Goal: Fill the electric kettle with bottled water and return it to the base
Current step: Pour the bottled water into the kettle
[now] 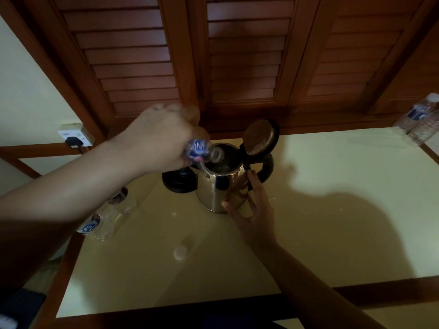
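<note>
1. Steel kettle point(217, 188), frame centre, lid point(259, 136) raised, beside its base point(177, 182).
2. Left hand point(156, 141) grips tilted bottle point(202, 151) over the opening.
3. Right hand point(249, 207), fingers spread, steadies the kettle's side.

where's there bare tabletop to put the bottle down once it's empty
Bare tabletop runs wide right of the kettle, up to the two bottles in the far right corner. The near middle holds only a white cap. It is crowded left: the base and a lying bottle.
</note>
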A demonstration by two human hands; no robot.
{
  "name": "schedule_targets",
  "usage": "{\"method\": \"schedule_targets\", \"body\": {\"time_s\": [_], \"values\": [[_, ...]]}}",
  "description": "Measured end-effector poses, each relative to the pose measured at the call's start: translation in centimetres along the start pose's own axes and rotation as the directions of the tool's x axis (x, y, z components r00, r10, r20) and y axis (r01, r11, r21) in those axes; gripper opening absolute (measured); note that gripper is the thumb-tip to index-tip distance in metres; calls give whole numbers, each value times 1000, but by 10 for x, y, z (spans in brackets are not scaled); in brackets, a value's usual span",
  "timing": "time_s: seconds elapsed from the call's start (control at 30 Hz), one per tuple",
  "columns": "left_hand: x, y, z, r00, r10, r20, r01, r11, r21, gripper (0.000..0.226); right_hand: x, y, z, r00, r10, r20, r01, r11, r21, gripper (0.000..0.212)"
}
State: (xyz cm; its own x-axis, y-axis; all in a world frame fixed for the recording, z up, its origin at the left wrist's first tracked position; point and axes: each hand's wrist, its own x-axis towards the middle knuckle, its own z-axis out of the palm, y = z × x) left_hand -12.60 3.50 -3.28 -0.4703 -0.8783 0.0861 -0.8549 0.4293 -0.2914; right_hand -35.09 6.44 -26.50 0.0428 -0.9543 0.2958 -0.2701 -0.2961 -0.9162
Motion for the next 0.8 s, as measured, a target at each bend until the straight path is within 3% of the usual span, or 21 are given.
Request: {"method": "schedule_targets", "body": {"time_s": [0.1, 0.17, 0.27, 0.4, 0.53, 0.73, 0.8], "values": [[-15, -2, 14, 973, -126, -191, 40, 915, -401, 57, 1, -1, -2, 1000, -2, 10, 2, 1000, -17, 96], [-32, 8, 23, 946, -226, -230, 31, 774, -632, 60, 1, -5, -4, 1000, 19, 21, -18, 1000, -14, 94], [-62, 37, 38, 928, -308, -211, 10, 586, -810, 56, 2, -9, -14, 997, 31, 68, -31, 999, -9, 90], [-95, 80, 71, 944, -327, 42, 188, 429, -883, 54, -9, -16, -33, 982, 43, 185, -43, 999, -9, 86], [-109, 108, 108, 962, -272, 27, 120, 332, -935, 53, -39, -28, -43, 936, -54, 347, 53, 999, 12, 92], [-113, 119, 131, 985, -170, -13, 44, 326, -944, 60, -67, -26, -28, 893, 49, 447, -40, 999, -27, 89], [-117, 112, 139, 991, -130, 19, 70, 399, -914, 69, -69, -26, -22, 893, 64, 446, -49, 998, -46, 79]]}}
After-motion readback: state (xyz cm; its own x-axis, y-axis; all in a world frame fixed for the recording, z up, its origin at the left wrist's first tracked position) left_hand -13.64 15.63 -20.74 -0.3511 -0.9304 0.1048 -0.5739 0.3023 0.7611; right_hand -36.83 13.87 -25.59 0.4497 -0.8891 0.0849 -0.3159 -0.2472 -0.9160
